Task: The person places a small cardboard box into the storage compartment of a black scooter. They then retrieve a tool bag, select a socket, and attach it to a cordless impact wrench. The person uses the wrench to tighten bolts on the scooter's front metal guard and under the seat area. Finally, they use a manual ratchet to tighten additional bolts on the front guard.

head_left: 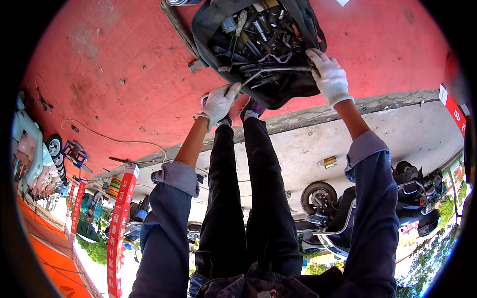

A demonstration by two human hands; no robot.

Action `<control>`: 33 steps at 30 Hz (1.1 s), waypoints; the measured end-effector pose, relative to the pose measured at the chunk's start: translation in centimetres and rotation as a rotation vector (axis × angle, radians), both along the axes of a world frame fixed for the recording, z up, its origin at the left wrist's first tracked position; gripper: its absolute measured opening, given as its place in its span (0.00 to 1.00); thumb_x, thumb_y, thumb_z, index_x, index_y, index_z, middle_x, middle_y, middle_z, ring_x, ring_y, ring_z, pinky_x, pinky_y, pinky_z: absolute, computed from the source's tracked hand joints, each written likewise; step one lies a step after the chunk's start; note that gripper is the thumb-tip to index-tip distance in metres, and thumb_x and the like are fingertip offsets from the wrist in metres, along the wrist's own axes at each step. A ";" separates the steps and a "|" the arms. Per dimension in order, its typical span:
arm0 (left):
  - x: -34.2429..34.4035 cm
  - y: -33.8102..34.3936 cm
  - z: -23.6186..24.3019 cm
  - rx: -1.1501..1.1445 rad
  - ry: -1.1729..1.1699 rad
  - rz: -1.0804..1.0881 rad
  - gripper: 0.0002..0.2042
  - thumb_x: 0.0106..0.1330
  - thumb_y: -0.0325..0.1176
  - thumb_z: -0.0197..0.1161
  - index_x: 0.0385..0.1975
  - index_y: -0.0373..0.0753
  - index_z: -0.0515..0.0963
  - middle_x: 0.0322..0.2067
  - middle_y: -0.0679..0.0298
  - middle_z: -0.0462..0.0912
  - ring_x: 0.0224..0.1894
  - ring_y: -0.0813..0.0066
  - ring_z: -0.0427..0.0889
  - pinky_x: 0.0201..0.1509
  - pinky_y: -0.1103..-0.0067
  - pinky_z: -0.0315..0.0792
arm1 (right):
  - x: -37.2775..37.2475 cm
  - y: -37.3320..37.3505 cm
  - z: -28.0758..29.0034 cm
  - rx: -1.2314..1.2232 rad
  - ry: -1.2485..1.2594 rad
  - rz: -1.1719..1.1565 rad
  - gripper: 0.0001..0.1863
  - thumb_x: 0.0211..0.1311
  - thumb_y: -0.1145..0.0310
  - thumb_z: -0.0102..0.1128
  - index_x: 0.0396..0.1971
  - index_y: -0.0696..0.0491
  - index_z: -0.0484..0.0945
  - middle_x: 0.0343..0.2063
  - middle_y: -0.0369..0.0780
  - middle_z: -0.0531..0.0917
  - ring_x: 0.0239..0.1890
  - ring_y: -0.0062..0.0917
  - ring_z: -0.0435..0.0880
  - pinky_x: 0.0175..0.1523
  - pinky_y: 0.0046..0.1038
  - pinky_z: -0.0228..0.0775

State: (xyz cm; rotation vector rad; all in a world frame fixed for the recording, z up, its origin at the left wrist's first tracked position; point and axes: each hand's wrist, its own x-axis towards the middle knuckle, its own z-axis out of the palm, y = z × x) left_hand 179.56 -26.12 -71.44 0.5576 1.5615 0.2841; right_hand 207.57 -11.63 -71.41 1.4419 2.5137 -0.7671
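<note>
A dark tool bag (207, 37) lies open on the red floor at the top middle, packed with sockets, wrenches and other metal tools. My left hand (218, 106), in a white glove, is at the bag's near left edge. Its thumb and fingers pinch the end of a thin metal rod (252, 78), which slants up into the bag and meets a longer bar there. My right hand (328, 77), also gloved, closes at the bag's right rim, beside that bar's other end. Whether it also grips the bar cannot be seen clearly. A grey screwdriver-like piece (229, 24) rests among the tools.
A hammer (197, 65) with a wooden handle lies left of the bag. A thin hose (114, 141) crosses the red floor. Behind my legs are a wheel (318, 196) and parked vehicles. Red-and-white barrier strips (120, 223) stand at left; a small box (327, 162) lies on grey concrete.
</note>
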 end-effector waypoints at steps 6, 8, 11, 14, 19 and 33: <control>-3.1 -1.2 6.8 0.039 -0.188 0.212 0.17 0.71 0.47 0.46 0.27 0.41 0.71 0.21 0.73 0.66 0.22 0.87 0.59 0.26 0.88 0.58 | 5.7 -4.1 1.4 -0.563 0.188 -0.569 0.25 0.52 0.70 0.60 0.53 0.51 0.70 0.45 0.41 0.79 0.36 0.24 0.81 0.42 0.25 0.74; -3.1 -1.1 10.1 0.098 -0.135 0.146 0.17 0.71 0.46 0.45 0.27 0.40 0.71 0.22 0.73 0.67 0.23 0.87 0.60 0.26 0.88 0.58 | 3.4 -6.7 2.7 -0.651 0.198 -0.601 0.26 0.51 0.69 0.61 0.53 0.54 0.70 0.44 0.42 0.80 0.38 0.24 0.81 0.44 0.24 0.73; -1.1 -1.2 14.6 0.262 0.161 -0.150 0.16 0.69 0.44 0.49 0.28 0.38 0.74 0.20 0.64 0.71 0.20 0.74 0.67 0.25 0.78 0.63 | -4.2 -10.2 7.9 -0.910 0.652 -0.739 0.33 0.50 0.64 0.68 0.55 0.62 0.66 0.44 0.46 0.79 0.42 0.29 0.80 0.49 0.30 0.72; 2.9 -1.1 19.7 0.412 0.326 -0.398 0.13 0.65 0.44 0.54 0.27 0.40 0.75 0.22 0.55 0.75 0.22 0.57 0.74 0.25 0.68 0.68 | -9.6 -11.4 14.5 -0.979 1.154 -1.077 0.33 0.51 0.62 0.69 0.52 0.65 0.67 0.41 0.46 0.79 0.41 0.25 0.79 0.47 0.26 0.73; 7.7 -5.0 25.0 0.416 -0.062 -0.489 0.13 0.64 0.42 0.56 0.28 0.37 0.73 0.22 0.66 0.73 0.23 0.70 0.74 0.26 0.74 0.68 | -6.4 -14.9 22.2 -0.978 1.691 -1.796 0.15 0.68 0.62 0.48 0.45 0.59 0.69 0.20 0.31 0.69 0.14 0.09 0.55 0.20 0.15 0.50; 15.6 -20.6 40.2 -0.309 -0.886 -0.247 0.10 0.65 0.20 0.51 0.45 0.32 0.70 0.50 0.54 0.73 0.52 0.68 0.74 0.61 0.75 0.68 | 5.7 -55.0 42.1 0.050 2.497 -2.001 0.22 0.69 0.57 0.43 0.41 0.64 0.73 0.11 0.33 0.65 0.10 0.11 0.52 0.14 0.16 0.44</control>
